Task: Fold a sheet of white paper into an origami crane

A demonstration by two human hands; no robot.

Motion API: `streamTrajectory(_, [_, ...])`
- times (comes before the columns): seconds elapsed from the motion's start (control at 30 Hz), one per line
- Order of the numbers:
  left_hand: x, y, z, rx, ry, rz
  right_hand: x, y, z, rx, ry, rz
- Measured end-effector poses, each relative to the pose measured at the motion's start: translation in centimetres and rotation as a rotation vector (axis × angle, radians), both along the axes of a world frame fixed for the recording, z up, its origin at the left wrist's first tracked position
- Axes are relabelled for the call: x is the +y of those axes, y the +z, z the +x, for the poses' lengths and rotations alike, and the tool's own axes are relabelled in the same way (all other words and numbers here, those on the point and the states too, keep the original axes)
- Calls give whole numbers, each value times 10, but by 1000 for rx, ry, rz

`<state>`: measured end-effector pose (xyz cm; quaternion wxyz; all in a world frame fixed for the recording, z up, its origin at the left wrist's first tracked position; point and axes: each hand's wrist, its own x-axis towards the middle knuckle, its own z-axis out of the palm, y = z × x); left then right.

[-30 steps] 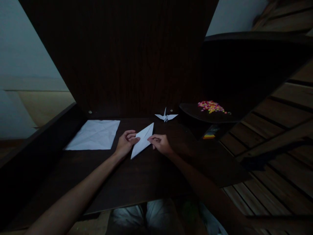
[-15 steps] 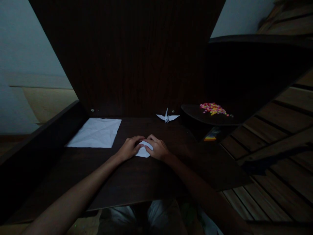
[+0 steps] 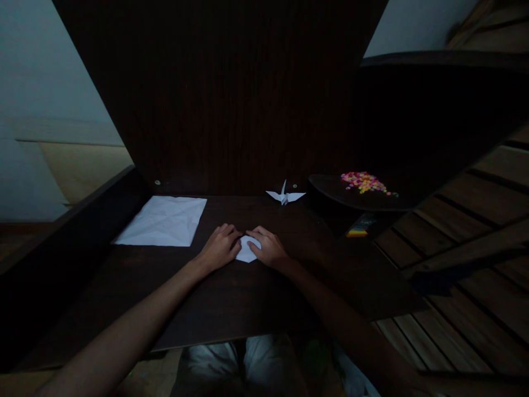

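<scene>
A small piece of folded white paper (image 3: 247, 252) lies flat on the dark wooden desk (image 3: 231, 303). My left hand (image 3: 222, 244) is closed at its left side, with curled fingers touching the edge. On the right, my right hand (image 3: 268, 247) grips the same paper, its thumb across the top and its fingers bent round the far edge. The fingers partly cover the upper side of the paper. Beyond my hands stands a white origami crane (image 3: 285, 196) with spread wings. A large creased white sheet (image 3: 165, 221) rests to the left.
Small pink, red and yellow pieces (image 3: 364, 182) are heaped on a raised corner shelf (image 3: 330, 190) at right. Under it sits a rainbow-striped item (image 3: 359, 227). A tall dark panel (image 3: 231, 99) closes the back, and a low side board (image 3: 82, 231) bounds the left.
My left thumb has drawn back from the top of the folded paper, leaving more of it showing. The right hand keeps its thumb on the paper. The view has shifted slightly.
</scene>
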<state>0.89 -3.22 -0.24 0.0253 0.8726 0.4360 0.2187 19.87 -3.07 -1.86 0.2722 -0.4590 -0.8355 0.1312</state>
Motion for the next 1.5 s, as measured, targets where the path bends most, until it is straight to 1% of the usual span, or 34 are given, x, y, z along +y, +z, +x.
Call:
streamTrajectory(0.13, [-1,-4,3,-6,77,-8,2,-1,1,18,1,-16])
streamTrajectory(0.37, [-3,-8,5,14,56,19,10,-6,2,135,-23,-96])
streamTrajectory(0.53, [-3,-8,6,-37,41,13,10,-5,3,195,-5,-77])
streamTrajectory(0.67, [-2,-6,6,-55,-5,-26,8,-2,2,193,30,-49])
streamTrajectory(0.8, [2,-6,2,-92,-99,-62,8,-1,3,195,52,-37])
streamTrajectory(0.9, [5,-7,-2,-133,-163,-77,10,-2,6,198,63,-42])
streamTrajectory(1.07, [7,-7,-7,-167,-220,-94,11,-1,9,218,82,-57])
streamTrajectory(1.3, [6,-2,-10,-113,-299,-71,11,0,9,269,21,-96])
streamTrajectory(1.5, [5,0,-12,-4,-346,7,14,0,12,250,43,-118])
